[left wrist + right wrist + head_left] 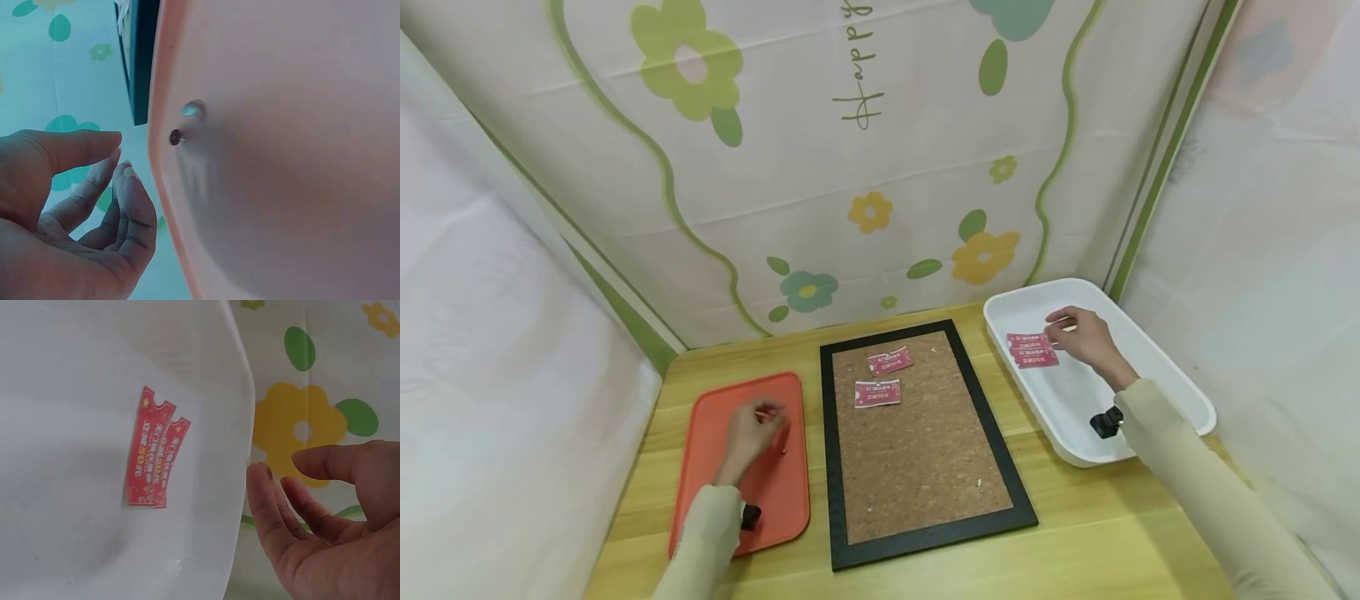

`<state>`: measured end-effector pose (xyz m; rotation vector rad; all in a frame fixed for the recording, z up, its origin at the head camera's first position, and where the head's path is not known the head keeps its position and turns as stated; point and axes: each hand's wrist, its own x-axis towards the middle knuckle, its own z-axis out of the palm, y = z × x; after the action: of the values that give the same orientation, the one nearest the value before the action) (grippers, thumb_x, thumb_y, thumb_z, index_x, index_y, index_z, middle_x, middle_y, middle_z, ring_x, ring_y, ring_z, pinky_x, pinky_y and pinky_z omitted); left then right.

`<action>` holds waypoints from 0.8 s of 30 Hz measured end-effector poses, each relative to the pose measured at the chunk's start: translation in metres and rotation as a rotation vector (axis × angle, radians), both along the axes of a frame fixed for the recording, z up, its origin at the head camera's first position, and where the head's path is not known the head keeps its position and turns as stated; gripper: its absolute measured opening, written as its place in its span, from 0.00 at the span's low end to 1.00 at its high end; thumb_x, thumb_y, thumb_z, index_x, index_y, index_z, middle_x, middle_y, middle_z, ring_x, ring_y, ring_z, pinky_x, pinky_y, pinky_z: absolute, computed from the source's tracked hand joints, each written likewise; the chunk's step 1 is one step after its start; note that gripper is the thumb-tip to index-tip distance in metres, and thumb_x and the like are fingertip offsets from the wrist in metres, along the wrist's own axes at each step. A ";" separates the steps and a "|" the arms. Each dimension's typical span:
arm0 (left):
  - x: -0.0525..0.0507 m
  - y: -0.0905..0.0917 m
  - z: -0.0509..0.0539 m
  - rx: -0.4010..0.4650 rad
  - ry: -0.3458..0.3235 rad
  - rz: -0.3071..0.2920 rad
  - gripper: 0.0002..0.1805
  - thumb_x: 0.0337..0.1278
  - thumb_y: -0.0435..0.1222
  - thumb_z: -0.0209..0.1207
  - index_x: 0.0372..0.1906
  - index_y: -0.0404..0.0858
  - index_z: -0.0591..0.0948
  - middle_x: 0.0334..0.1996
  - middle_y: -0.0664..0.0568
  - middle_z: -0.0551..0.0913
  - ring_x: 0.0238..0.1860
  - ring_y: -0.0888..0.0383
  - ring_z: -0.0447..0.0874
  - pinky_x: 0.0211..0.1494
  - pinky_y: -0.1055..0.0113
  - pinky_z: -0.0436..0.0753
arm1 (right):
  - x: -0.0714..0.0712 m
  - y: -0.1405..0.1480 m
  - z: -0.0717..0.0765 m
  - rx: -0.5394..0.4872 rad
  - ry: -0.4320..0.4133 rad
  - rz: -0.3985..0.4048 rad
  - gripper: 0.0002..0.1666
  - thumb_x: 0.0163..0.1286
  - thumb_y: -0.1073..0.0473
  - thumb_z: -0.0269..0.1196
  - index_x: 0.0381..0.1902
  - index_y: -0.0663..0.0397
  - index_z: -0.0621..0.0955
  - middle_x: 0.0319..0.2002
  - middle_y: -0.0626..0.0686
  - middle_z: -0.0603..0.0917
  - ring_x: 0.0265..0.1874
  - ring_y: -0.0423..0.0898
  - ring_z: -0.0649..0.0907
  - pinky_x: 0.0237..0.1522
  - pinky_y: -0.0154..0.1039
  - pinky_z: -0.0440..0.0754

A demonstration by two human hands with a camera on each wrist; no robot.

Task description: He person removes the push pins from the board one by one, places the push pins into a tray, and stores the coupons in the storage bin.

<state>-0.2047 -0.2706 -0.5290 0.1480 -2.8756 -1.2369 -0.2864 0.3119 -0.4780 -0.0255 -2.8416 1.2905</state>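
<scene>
Over the orange-red tray (786,504), my left hand (747,435) hovers with bent fingers, and no object shows between them. Two small pushpins, one pale (192,110) and one dark (175,137), lie on the tray in the left wrist view. My right hand (1086,340) is above the white basin (1180,400), thumb and fingers apart, holding nothing visible. Beside its fingertips in the head view, two overlapping red coupons (150,453) lie on the basin floor. Between the hands, a black-framed corkboard (917,458) bears an upper red coupon (890,361) and a lower one (877,393).
A wooden table (1075,533) carries the tray, board and basin side by side. Small pale bits, perhaps pins, dot the cork near its corners. A flower-printed curtain (760,183) rises behind, and white cloth walls stand on both sides.
</scene>
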 end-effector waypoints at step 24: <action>-0.020 0.065 0.013 0.054 0.084 -0.070 0.12 0.70 0.33 0.63 0.54 0.33 0.86 0.46 0.39 0.88 0.46 0.45 0.87 0.51 0.50 0.87 | 0.002 -0.095 -0.007 -0.169 0.021 0.195 0.16 0.79 0.62 0.59 0.59 0.67 0.79 0.52 0.70 0.85 0.46 0.63 0.90 0.42 0.46 0.91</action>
<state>-0.2244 -0.2055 -0.5158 -0.0043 -2.7996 -1.2998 -0.2847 0.2172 -0.4852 0.2676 -2.7663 1.5534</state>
